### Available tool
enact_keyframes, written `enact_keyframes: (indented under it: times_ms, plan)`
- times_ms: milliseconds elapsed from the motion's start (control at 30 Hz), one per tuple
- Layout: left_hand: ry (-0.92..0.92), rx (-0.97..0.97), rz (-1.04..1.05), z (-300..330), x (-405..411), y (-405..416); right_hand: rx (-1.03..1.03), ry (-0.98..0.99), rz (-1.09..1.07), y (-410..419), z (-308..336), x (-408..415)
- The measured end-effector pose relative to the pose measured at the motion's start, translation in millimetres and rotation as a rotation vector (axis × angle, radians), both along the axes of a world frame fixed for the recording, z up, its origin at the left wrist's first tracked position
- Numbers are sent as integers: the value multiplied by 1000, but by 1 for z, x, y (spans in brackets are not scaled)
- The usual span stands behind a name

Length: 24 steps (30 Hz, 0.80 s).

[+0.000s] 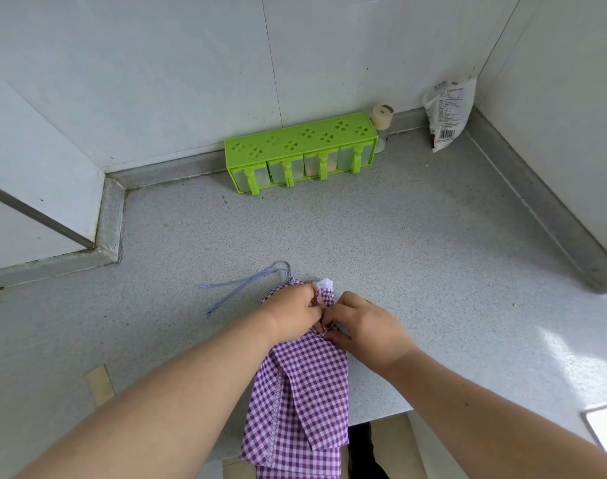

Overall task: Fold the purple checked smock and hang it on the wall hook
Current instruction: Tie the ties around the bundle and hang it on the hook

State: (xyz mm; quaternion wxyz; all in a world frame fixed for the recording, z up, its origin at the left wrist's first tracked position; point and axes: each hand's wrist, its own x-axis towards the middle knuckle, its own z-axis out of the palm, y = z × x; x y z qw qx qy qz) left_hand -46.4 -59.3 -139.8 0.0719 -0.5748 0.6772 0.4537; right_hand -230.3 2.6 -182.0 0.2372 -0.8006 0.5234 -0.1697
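Note:
The purple checked smock [305, 392] lies in a long narrow strip on the grey countertop [381, 243], its lower end hanging over the front edge. My left hand [293, 314] and my right hand [364, 328] meet at its upper end, both pinching the fabric between curled fingers. A thin blue striped tie strap [241, 285] trails from the smock's top to the left across the counter. A small white tab [324, 282] shows at the top end. No wall hook is in view.
A green spice rack [300, 152] with several clear drawers stands against the back wall. Beside it are a small beige roll [382, 117] and a white packet [448, 114] leaning in the corner. A strip of tape [101, 383] lies at the front left.

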Motion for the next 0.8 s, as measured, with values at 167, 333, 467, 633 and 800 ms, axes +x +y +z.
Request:
enact_keyframes:
  times_ms: [167, 333, 467, 633, 800]
  plan:
    - [-14, -38, 9, -1, -1, 3, 5, 5, -18, 2, -2, 0]
    - [20, -24, 51, -3, 0, 4, 152, -229, -174, 2, 13, 1]
    - [93, 10, 125, -4, 2, 2, 526, -607, -501, 1, 17, 5]
    - [140, 39, 211, 3, 9, -2, 661, -992, -694, 0, 26, 13]
    - [139, 43, 182, 8, 8, 1, 854, -1211, -880, -1, 21, 12]
